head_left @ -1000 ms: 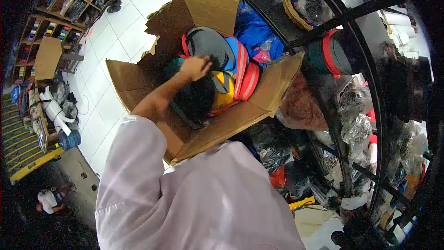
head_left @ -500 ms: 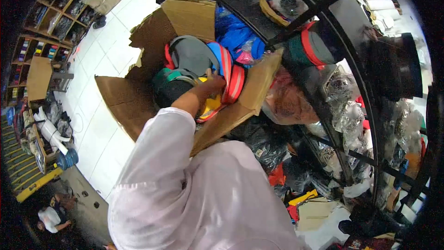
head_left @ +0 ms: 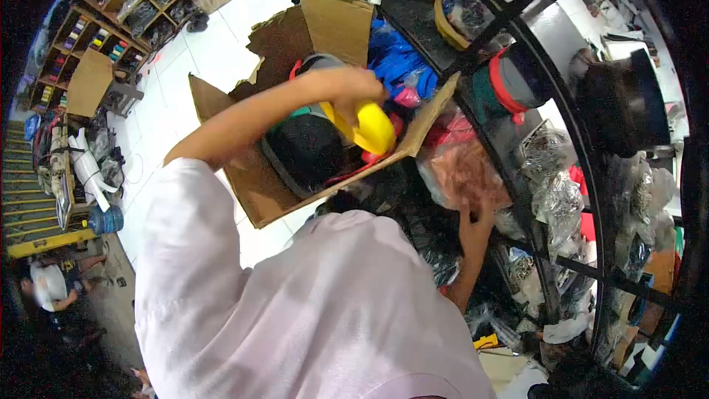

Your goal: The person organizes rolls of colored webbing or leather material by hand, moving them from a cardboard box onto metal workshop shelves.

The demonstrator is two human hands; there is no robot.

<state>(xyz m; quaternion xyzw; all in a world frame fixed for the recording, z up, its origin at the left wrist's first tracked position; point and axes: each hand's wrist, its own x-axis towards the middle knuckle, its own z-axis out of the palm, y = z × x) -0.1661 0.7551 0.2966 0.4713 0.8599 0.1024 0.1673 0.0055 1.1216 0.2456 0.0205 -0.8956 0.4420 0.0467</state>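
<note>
My left hand (head_left: 358, 87) is over an open cardboard box (head_left: 336, 18), closed on a curved yellow band (head_left: 375, 129), perhaps a roll of strap. The band's upper end is hidden by the hand. Below my forearm, a black roll (head_left: 310, 151) sits in the box, and part of a grey roll (head_left: 325, 61) shows behind the arm. My right hand (head_left: 476, 220) is low at the right, its fingers bent at the lower edge of a clear plastic bag (head_left: 458, 166) with orange-pink contents. Its fingertips are partly hidden.
Blue material (head_left: 399, 59) lies beyond the box. On the right, a black metal rack (head_left: 565, 103) holds a grey and green roll tied in red (head_left: 509, 85) and crumpled plastic bags (head_left: 550, 170). Wooden cubbyholes (head_left: 111, 11) stand far left. Another person (head_left: 50, 287) is at lower left.
My left hand has risen from among the rolls with the yellow band. The red-and-blue striped strap is now mostly hidden. My right hand has come into view at the plastic bag. The view has shifted.
</note>
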